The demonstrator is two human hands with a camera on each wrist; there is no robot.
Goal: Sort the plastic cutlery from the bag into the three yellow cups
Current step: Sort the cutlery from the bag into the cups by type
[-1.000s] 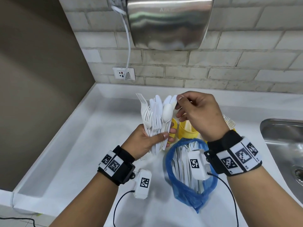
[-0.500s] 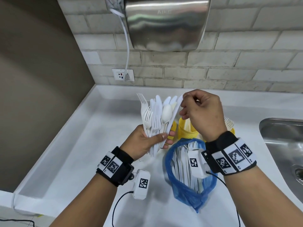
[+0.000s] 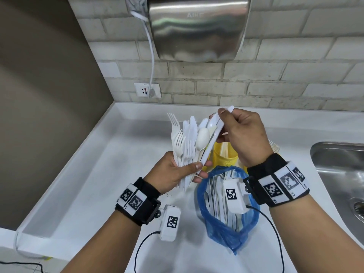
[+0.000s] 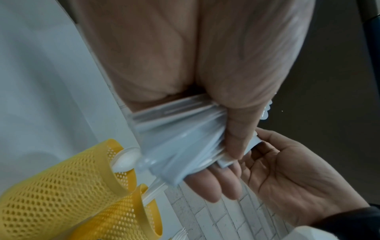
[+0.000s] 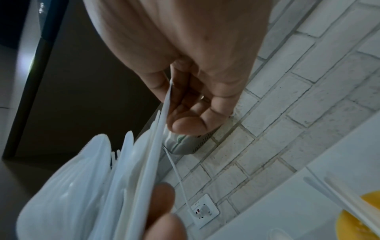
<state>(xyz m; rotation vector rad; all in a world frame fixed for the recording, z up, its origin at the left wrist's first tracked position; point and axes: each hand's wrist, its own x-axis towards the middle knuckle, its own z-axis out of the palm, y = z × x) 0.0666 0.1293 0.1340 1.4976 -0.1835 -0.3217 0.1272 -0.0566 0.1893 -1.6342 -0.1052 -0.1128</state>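
My left hand (image 3: 177,172) grips a fanned bundle of white plastic cutlery (image 3: 187,138) upright above the counter, with forks, knives and spoons mixed; in the left wrist view the bundle (image 4: 180,129) is clamped under the thumb. My right hand (image 3: 234,133) pinches the blade end of one white knife (image 3: 211,140) that slants up out of the bundle's right side. The same knife (image 5: 158,134) runs between thumb and fingers in the right wrist view. Yellow mesh cups (image 3: 224,154) stand behind the hands, partly hidden; two cups (image 4: 61,194) hold cutlery. The blue bag (image 3: 226,209) lies open below.
A steel sink (image 3: 342,174) is set into the counter at the right. On the brick wall hang a metal hand dryer (image 3: 197,28) and a socket (image 3: 147,90) with a white cable. A raised white counter rim (image 3: 65,174) borders the left side.
My right hand has drawn one knife upward and to the right, partly out of the bundle. The left hand has kept the bundle still.
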